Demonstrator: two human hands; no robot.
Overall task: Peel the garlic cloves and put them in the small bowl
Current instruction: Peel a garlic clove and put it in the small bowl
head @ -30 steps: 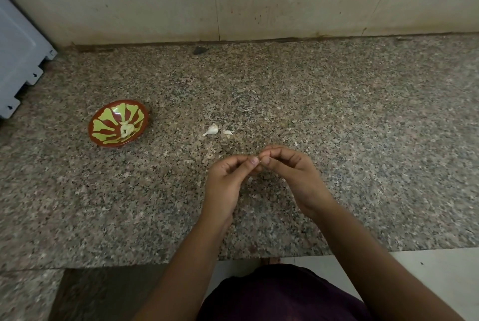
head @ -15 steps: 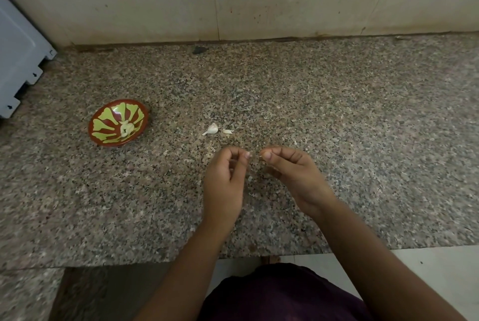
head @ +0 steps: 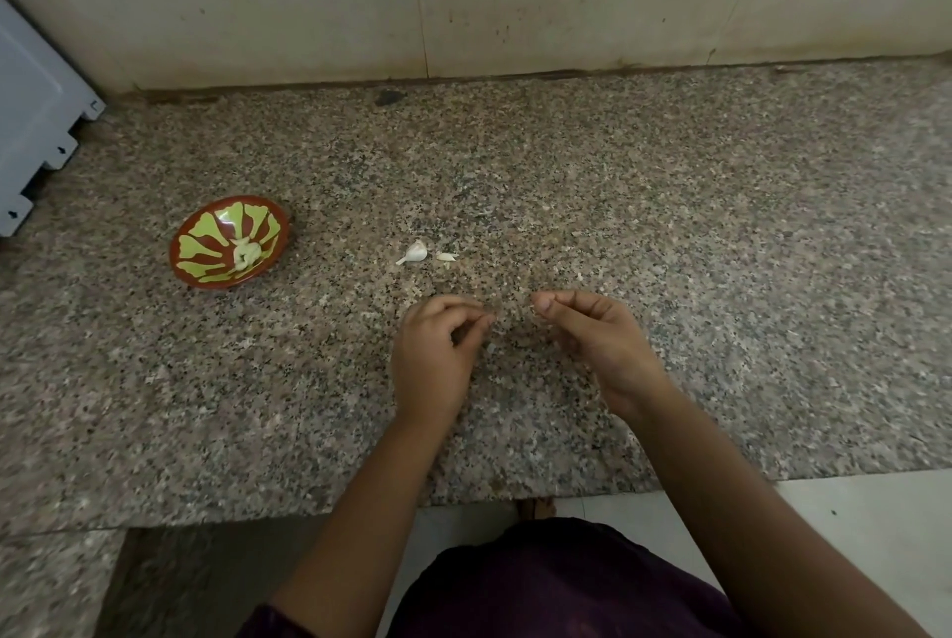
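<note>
A small red bowl with a green leaf pattern stands on the granite counter at the left, with peeled garlic cloves inside. An unpeeled garlic clove and a small garlic scrap lie on the counter just beyond my hands. My left hand has its fingers curled, thumb and forefinger pinched on a clove that the fingers mostly hide. My right hand is a short gap to its right and pinches a tiny pale bit of garlic skin at its fingertips.
The speckled granite counter runs back to a stained wall. A white-blue appliance stands at the far left. The counter's front edge is just below my forearms, with pale floor to the right.
My hands met at the fingertips a second ago. They have since pulled apart sideways, the right one going right. The bowl and loose clove have not moved.
</note>
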